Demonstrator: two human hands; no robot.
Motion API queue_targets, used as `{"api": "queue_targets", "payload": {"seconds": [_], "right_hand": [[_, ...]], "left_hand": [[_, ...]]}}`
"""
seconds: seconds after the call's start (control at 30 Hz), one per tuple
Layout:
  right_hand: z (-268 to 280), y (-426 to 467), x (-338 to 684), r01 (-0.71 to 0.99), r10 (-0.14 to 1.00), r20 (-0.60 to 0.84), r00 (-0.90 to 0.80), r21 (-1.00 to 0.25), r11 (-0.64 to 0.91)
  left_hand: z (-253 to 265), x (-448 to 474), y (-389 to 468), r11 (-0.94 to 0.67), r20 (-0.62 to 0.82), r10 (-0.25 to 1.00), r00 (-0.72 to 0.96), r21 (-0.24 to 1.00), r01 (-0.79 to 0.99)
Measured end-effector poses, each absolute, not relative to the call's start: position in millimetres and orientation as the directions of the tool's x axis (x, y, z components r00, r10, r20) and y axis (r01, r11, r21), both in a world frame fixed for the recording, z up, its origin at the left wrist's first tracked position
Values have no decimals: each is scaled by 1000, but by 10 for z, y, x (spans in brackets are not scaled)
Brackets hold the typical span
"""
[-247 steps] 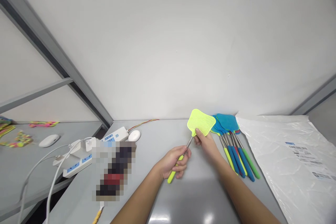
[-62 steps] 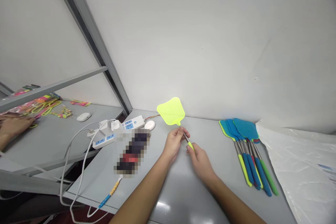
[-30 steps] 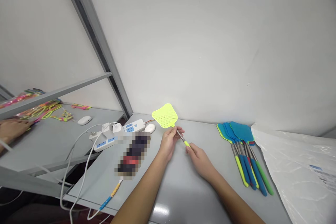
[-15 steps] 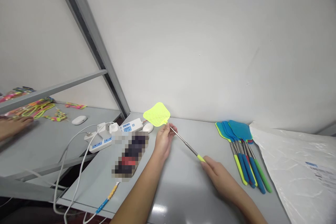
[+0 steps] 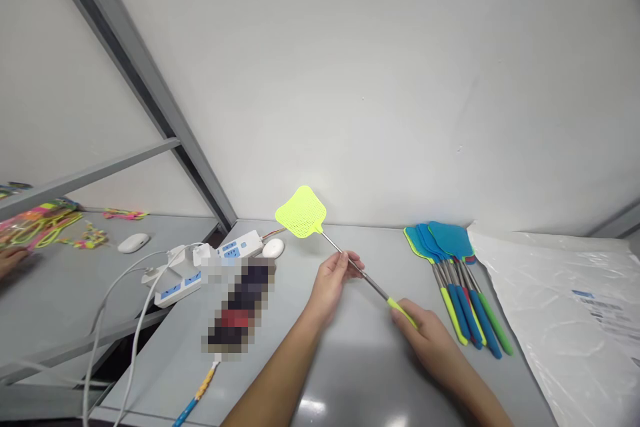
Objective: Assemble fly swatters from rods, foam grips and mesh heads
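Observation:
A yellow-green fly swatter (image 5: 301, 212) with a perforated head and a metal telescopic shaft is held slantwise above the grey table (image 5: 350, 367). My left hand (image 5: 334, 283) is closed around the middle of the shaft. Around the yellow-green grip at the lower end, my right hand (image 5: 417, 330) is closed. To the right lies a pile of fly swatters (image 5: 450, 243) with mostly blue heads and blue, green and yellow-green grips, touched by neither hand.
White plastic packaging (image 5: 560, 293) covers the right side. On the left are a blurred-out phone (image 5: 240, 307), a power strip (image 5: 180, 290) with cables, and a round white object (image 5: 273, 249). Beyond the metal frame (image 5: 165, 120), another person's hand (image 5: 11, 259) rests near colourful packets.
My left hand has slid down the shaft, away from the swatter's head. My right hand stays on the grip, more of which now shows. The view has shifted slightly right.

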State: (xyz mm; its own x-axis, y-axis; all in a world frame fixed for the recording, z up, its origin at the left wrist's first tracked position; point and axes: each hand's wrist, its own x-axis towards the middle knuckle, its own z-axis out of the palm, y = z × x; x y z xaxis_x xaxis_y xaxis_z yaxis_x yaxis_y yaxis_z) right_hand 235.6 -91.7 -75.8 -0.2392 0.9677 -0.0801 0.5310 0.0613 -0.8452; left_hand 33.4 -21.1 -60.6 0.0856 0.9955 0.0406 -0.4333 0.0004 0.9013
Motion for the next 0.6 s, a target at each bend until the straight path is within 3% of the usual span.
{"api": "queue_targets", "payload": {"seconds": [0.17, 0.4, 0.6], "right_hand": [[-766, -939, 2375, 594, 970, -81, -228, -801, 73], [-768, -1077, 2486, 701, 959, -118, -256, -706, 100], [-760, -1183, 2571, 705, 938, -177, -298, -703, 91]], "left_hand": [[-582, 344, -246, -2, 46, 992, 119, 939, -345], [-467, 34, -84, -140, 102, 989, -105, 862, -487], [-408, -256, 41, -255, 100, 950, -296, 797, -548]]}}
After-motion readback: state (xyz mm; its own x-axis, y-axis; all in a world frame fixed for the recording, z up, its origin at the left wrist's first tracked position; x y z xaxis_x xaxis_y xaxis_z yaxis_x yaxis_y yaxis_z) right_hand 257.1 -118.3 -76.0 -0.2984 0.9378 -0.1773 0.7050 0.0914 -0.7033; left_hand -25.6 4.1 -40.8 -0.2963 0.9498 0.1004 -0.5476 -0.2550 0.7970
